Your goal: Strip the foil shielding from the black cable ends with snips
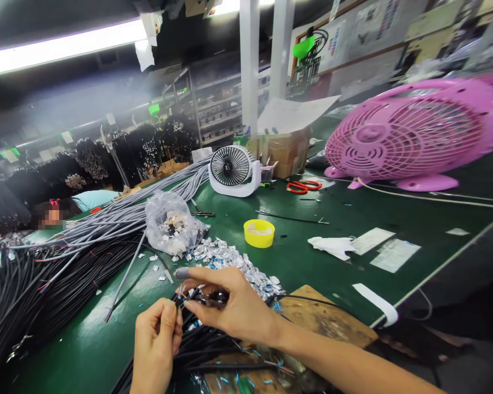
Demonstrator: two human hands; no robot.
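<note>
My left hand [156, 339] is closed, its thumb and fingers pinching a black cable near its stripped end. Thin coloured wires [181, 291] stick up from that end, between both hands. My right hand [238, 306] curls in from the right, its fingertips at the wires and a grey cover on one finger. A shiny dark object [218, 297] sits inside its curled fingers; its kind is mostly hidden. Below the hands lies a bundle of black cables [197, 353]. Just beyond them spreads a heap of silvery foil scraps [234, 262].
Grey cables [123, 210] and black cables [66, 279] cover the left side. A plastic bag [168, 221], yellow dish [258, 234], white fan [232, 169], red-handled scissors [304, 186] and pink fan [411, 134] stand beyond. A wooden board [324, 317] lies near right. A person [92, 200] is at far left.
</note>
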